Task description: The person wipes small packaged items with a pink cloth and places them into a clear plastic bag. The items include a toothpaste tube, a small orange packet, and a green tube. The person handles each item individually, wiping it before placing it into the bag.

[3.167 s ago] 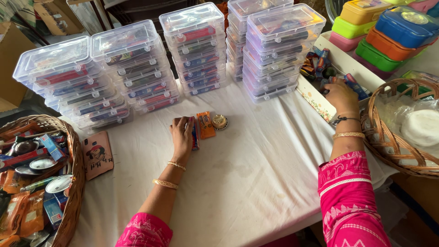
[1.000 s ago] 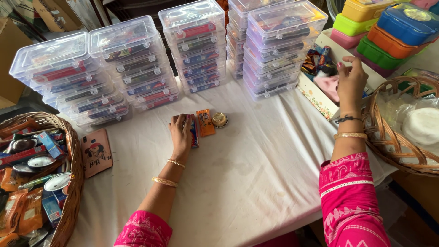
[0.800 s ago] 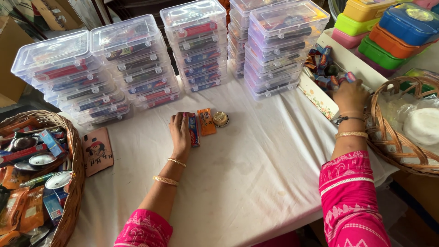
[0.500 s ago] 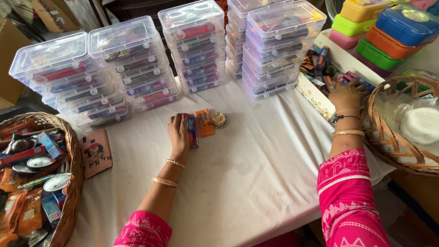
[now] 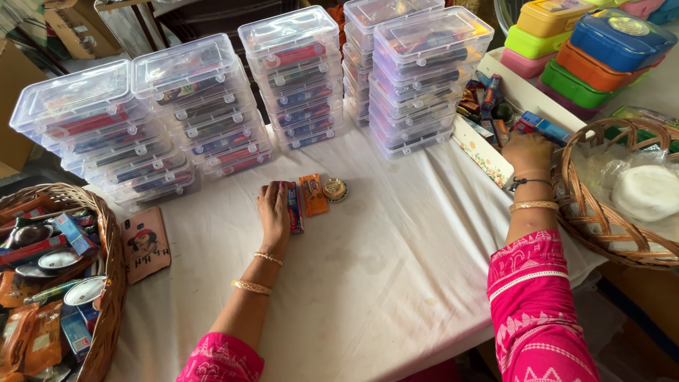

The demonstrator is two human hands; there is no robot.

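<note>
White-clothed table (image 5: 396, 283) with stacks of clear lidded boxes (image 5: 297, 78) along the far edge. A wicker basket (image 5: 106, 283) of small packets sits at the left edge, another wicker basket (image 5: 601, 233) at the right. An open white tray (image 5: 488, 152) of small packets lies between the box stacks and the right basket.

Left hand (image 5: 274, 212) lies flat on the table mid-centre, fingers (image 5: 272, 191) loose and extended, grasping nothing. A slim red-and-blue packet (image 5: 295, 209) touches the hand's right side, long axis running away from the person, parallel to the fingers. Just beyond it to the right are an orange sachet (image 5: 312, 194), then a small round tin (image 5: 334, 189), well within the left hand's reach.

Right hand (image 5: 527, 152) is at the tray's near end, fingers curled down among the packets; cannot tell whether they grip one. It sits far nearer the tray, well apart from the row.
</note>
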